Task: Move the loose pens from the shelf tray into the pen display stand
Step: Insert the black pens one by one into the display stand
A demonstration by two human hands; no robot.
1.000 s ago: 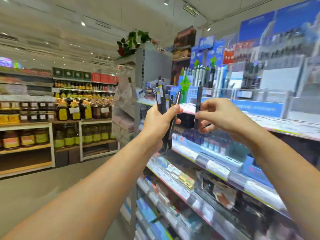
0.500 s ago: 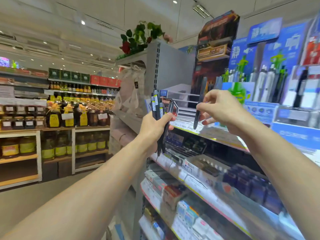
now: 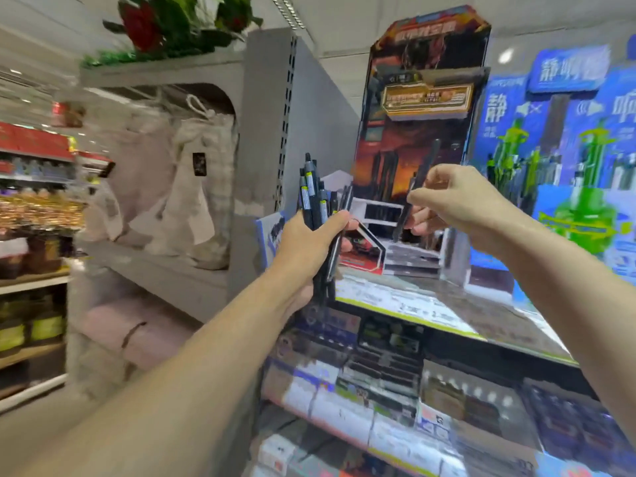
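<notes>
Change: since the frame half a second back, we see the view swing closer to the shelf end; the stand now fills the upper middle, and the right hand with its pen sits nearer that stand.
Left hand: we see it curled round a bundle of dark pens, held upright, tips poking out above the fist at 12 o'clock and barrels showing below it at 6 o'clock.
Right hand: it pinches a single dark pen between thumb and fingers, the pen standing tilted, top leaning toward 1 o'clock.
Pen position: the single pen is in the air in front of the stand's lower part; we cannot tell whether it touches the stand.
Hands: the right hand lies at 3 o'clock from the left, apart from it.
Stand: a tall dark-red and orange card display on the top shelf, with pale stepped tiers at its foot; blur hides the slots.
Blue display: at 3 o'clock from the stand, just beside it, with green figures printed on it.
Bags: pale cloth bags hang at 9 o'clock from the left hand, on the grey end unit.
Flowers: red bloom and green leaves on top of that unit, at 11 o'clock.
Lower shelves: blurred boxed goods at 6 o'clock under the hands.
</notes>
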